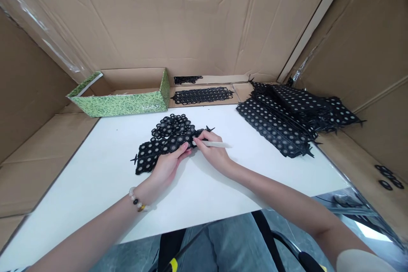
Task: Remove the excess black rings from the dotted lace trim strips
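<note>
A black sheet of round rings with pale centres [149, 153] rests partly on the white table, its right end lifted. My left hand [168, 162] grips that sheet along its near edge, thumb on top. In my right hand [213, 148] is a thin white stick-like tool [215, 144], pinched between thumb and fingers. Its left tip touches the sheet near my left thumb; whether it is a pen or a blade I cannot tell. Just behind the sheet lies a heap of loose black rings [172, 125].
Several black dotted sheets [274, 123] are piled at the right. A green-patterned cardboard box [127, 104] stands at the back left, beside a flat strip of linked black rings [203, 95]. Loose rings [385, 184] lie on cardboard at far right. Cardboard walls [204, 21] surround the white table [223, 195].
</note>
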Demonstrator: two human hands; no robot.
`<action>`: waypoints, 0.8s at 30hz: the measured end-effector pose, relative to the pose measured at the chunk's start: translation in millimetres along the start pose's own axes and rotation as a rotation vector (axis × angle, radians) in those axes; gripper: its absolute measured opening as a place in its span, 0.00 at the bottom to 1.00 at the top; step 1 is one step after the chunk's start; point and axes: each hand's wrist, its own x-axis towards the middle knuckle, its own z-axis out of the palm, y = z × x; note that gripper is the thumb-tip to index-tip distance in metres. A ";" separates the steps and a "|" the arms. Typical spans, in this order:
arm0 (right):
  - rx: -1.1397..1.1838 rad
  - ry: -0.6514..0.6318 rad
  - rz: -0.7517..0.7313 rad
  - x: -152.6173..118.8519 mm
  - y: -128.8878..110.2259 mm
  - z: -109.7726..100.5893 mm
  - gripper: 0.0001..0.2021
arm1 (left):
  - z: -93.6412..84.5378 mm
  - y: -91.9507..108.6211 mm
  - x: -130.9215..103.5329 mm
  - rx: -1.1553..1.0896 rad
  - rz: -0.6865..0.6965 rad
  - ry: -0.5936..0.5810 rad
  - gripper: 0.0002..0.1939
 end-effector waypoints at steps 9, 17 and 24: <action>0.492 -0.077 0.361 17.4 -1.8 -22.8 0.17 | 4.3 2.8 0.0 -0.084 -0.008 0.013 0.03; 0.280 0.028 0.100 4.3 -2.7 -6.8 0.12 | 3.1 -8.2 -7.5 -0.003 0.100 -0.018 0.07; 0.038 0.075 0.080 -5.9 -3.1 1.2 0.12 | 2.4 -11.3 -3.9 -0.005 0.136 0.037 0.12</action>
